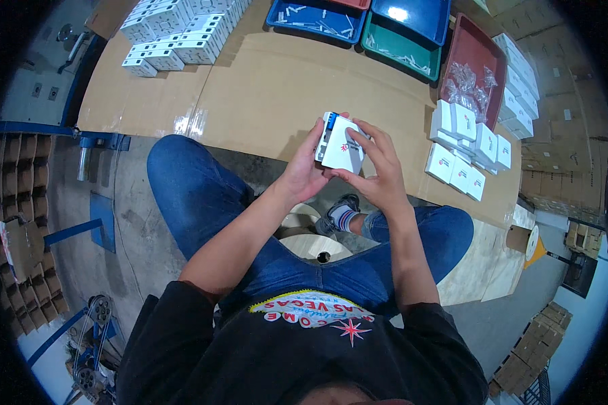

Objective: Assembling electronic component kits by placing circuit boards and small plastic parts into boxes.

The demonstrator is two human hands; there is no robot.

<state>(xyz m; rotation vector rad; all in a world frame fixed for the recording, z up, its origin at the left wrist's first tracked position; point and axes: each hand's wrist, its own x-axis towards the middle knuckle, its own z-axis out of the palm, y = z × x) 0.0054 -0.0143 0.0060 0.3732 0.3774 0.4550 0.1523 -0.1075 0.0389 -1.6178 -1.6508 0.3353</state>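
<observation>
Between my hands, over the table's near edge, is a small white box (345,150) with a red mark on its face. Along its left side a darker strip and a bit of blue (332,121) show, so its inside or a second part is partly exposed. My left hand (305,170) grips it from the left and below, thumb along the side. My right hand (381,164) closes on it from the right, fingers over the white face and thumb at the lower edge. What lies under the box is hidden.
Stacked printed white boxes (182,40) stand far left on the cardboard-covered table (263,88). Blue (311,34) and green (398,57) trays hold small white pieces. A red tray (483,50) holds clear plastic bags. White packets (463,145) lie in piles at right.
</observation>
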